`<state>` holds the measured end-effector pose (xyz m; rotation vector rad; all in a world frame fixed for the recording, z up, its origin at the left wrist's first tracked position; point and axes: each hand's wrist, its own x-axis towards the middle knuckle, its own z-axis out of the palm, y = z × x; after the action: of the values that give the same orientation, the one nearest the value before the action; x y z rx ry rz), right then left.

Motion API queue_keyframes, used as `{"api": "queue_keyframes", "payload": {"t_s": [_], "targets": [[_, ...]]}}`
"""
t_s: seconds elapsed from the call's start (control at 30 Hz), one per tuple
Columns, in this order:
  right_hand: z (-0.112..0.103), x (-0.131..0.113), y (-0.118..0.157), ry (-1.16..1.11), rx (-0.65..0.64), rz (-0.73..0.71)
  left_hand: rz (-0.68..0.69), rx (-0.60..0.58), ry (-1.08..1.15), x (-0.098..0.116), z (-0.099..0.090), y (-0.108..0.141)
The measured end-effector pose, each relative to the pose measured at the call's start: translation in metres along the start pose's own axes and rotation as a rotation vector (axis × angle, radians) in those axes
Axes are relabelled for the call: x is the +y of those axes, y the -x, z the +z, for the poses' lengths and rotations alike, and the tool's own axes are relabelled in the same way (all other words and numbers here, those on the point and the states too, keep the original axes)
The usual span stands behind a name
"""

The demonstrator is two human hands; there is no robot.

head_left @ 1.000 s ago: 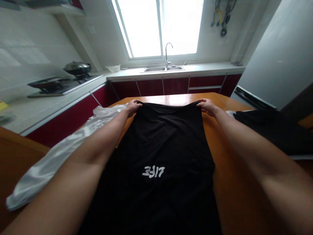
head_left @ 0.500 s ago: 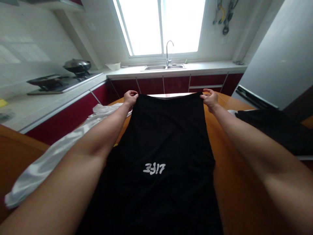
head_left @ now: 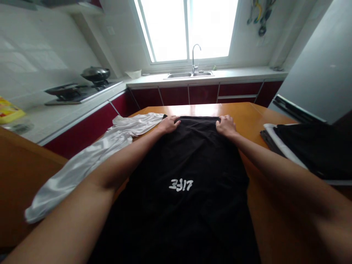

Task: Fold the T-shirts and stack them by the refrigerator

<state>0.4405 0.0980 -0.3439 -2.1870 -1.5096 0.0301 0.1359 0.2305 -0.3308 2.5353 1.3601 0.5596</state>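
Note:
A black T-shirt [head_left: 192, 157] lies spread over the wooden table, its white "LIFE" lettering upside down from my side. At the far edge of the cloth, my left hand [head_left: 169, 124] is closed on the left corner, fingers pointing inward. The right corner is held the same way by my right hand [head_left: 227, 125]. Between them the far edge runs fairly straight, while small creases cross the fabric below. The shirt's near part drops out of the bottom of the view.
A crumpled white garment [head_left: 93, 154] lies left of the shirt. On the right rests a stack of folded dark and white clothes [head_left: 310, 146]. The wooden table [head_left: 233, 110] reaches toward the sink counter [head_left: 148, 79]. A stove with pans stands left, a fridge [head_left: 316, 62] right.
Both hands have come down and closer together, lowering the shirt's far edge from above the table onto it. The view has shifted slightly, showing more of the folded stack.

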Motion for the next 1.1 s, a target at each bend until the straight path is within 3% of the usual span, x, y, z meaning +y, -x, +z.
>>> {"api": "queue_keyframes", "payload": {"t_s": [0.1, 0.17, 0.27, 0.37, 0.47, 0.57, 0.63, 0.73, 0.87, 0.97, 1.1], "targets": [[0.005, -0.017, 0.02, 0.054, -0.091, 0.077, -0.066, -0.108, 0.012, 0.005, 0.003, 0.008], [0.0, -0.025, 0.033, 0.053, -0.054, 0.081, -0.068, -0.074, 0.021, 0.01, -0.004, 0.014], [-0.024, -0.038, 0.063, -0.009, 0.0, -0.06, 0.081, 0.011, 0.038, 0.025, -0.028, 0.041], [-0.057, -0.051, 0.124, -0.112, -0.087, -0.243, 0.198, 0.008, 0.036, 0.047, -0.059, 0.1], [-0.078, -0.06, 0.205, -0.131, -0.221, -0.352, 0.126, -0.044, -0.007, 0.07, -0.078, 0.182], [-0.084, -0.062, 0.272, -0.037, -0.343, -0.329, -0.003, -0.036, -0.039, 0.085, -0.075, 0.258], [-0.084, -0.062, 0.298, 0.046, -0.345, -0.324, -0.049, -0.044, -0.068, 0.09, -0.066, 0.294], [-0.087, -0.063, 0.311, 0.127, -0.307, -0.304, -0.126, -0.008, -0.122, 0.092, -0.055, 0.319], [-0.096, -0.063, 0.306, 0.083, -0.353, -0.205, -0.174, 0.0, -0.027, 0.088, -0.06, 0.319], [-0.108, -0.053, 0.299, -0.091, -0.303, -0.127, -0.234, 0.011, 0.181, 0.074, -0.084, 0.313], [-0.136, -0.01, 0.289, -0.325, -0.043, -0.037, -0.455, 0.152, 0.513, 0.034, -0.132, 0.322]]}}
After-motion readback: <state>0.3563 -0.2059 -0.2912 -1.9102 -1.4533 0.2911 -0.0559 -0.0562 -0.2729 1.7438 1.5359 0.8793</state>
